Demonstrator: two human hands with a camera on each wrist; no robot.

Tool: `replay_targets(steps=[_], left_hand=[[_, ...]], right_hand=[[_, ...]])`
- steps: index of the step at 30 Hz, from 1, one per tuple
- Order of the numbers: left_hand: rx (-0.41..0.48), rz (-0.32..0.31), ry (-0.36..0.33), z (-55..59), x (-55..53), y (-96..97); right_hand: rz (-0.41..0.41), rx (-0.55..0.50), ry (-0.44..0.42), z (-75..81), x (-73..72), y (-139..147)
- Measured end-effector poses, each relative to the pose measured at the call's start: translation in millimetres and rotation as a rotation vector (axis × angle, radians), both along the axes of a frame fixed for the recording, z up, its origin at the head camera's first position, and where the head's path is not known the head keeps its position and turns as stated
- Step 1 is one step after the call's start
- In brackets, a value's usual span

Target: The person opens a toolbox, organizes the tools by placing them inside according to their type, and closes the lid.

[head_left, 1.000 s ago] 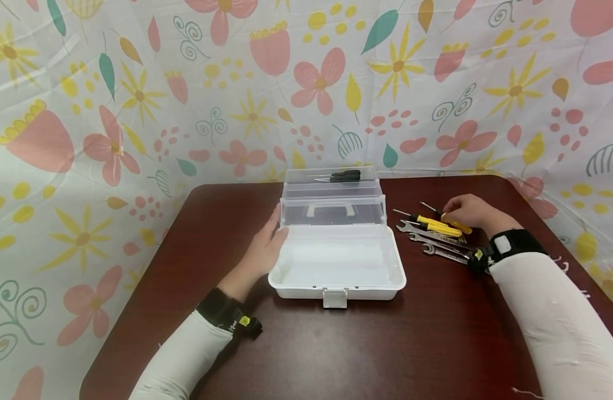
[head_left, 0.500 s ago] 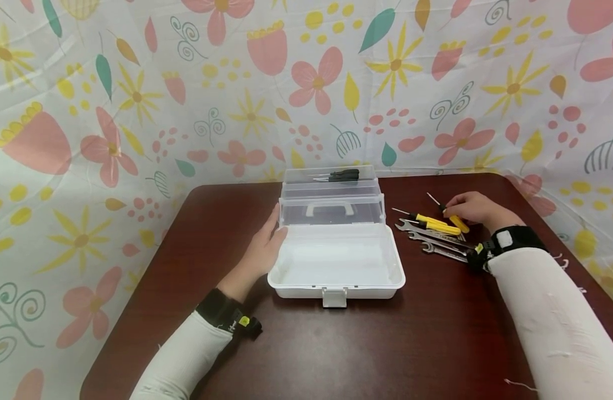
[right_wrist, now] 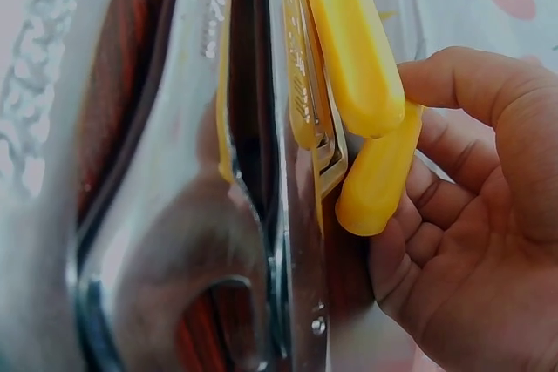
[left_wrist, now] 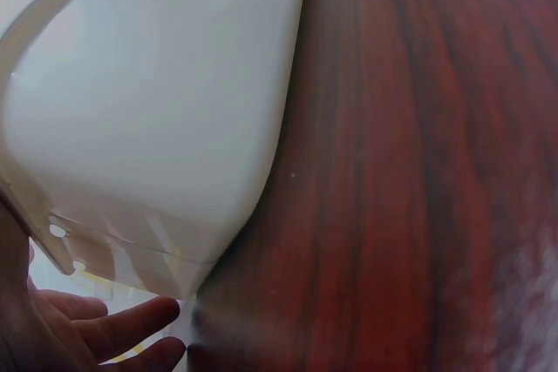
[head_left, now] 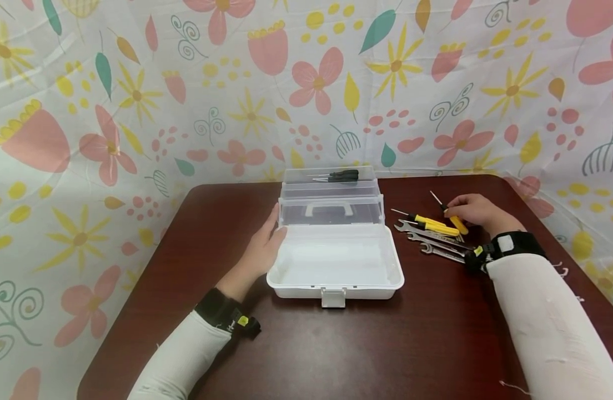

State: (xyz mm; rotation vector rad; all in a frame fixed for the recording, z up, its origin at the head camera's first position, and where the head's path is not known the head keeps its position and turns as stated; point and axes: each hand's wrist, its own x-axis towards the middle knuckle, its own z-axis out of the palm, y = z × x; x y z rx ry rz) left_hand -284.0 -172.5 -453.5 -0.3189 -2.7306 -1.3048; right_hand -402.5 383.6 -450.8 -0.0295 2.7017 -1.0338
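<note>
My left hand [head_left: 261, 247] is at the rear left corner of a white toolbox [head_left: 336, 291], its thumb over the rim. In the left wrist view, its fingers [left_wrist: 131, 328] reach round behind the box's back corner. The toolbox stands with its clear lid [head_left: 331, 211] raised. On the right, my right hand [head_left: 476, 212] pinches a yellow-handled screwdriver [head_left: 457, 224] near its black collar, the thin shaft pointing up and left. Other yellow-handled screwdrivers [head_left: 438, 228] lie just in front of it, beside several open-ended wrenches [head_left: 436, 241]. The right wrist view shows shiny wrench metal [right_wrist: 166, 241] close up.
Several black-handled screwdrivers [head_left: 343, 176] lie in the raised lid's upper part. A latch [head_left: 333, 298] hangs at the toolbox front. The dark red-brown table [head_left: 411, 344] meets a flower-patterned cloth [head_left: 206, 83] behind it.
The screwdriver in my right hand has swung its tip further from the other tools and more upright in the head view. My left hand and the toolbox stay in place.
</note>
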Motion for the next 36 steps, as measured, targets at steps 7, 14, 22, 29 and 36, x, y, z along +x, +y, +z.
replay_targets(steps=[7, 14, 22, 29, 36], left_hand=[[0.014, 0.007, -0.015, 1.5, 0.9, 1.0], [0.004, 0.004, -0.026, -2.6, 0.4, 0.1], [-0.005, 0.002, -0.009, -0.9, -0.8, -1.1], [0.005, -0.005, 0.001, -1.2, -0.9, -1.2], [0.008, -0.010, 0.011, -0.4, -0.6, -0.7]], right_hand=[[-0.002, -0.034, 0.011, -3.3, 3.3, 1], [0.008, -0.030, 0.023, -5.4, 9.7, 1], [0.003, -0.050, 0.019, -2.3, 9.1, 0], [0.005, -0.066, 0.020, -4.8, 8.7, 5], [-0.011, -0.060, 0.027, -5.2, 8.3, 4]])
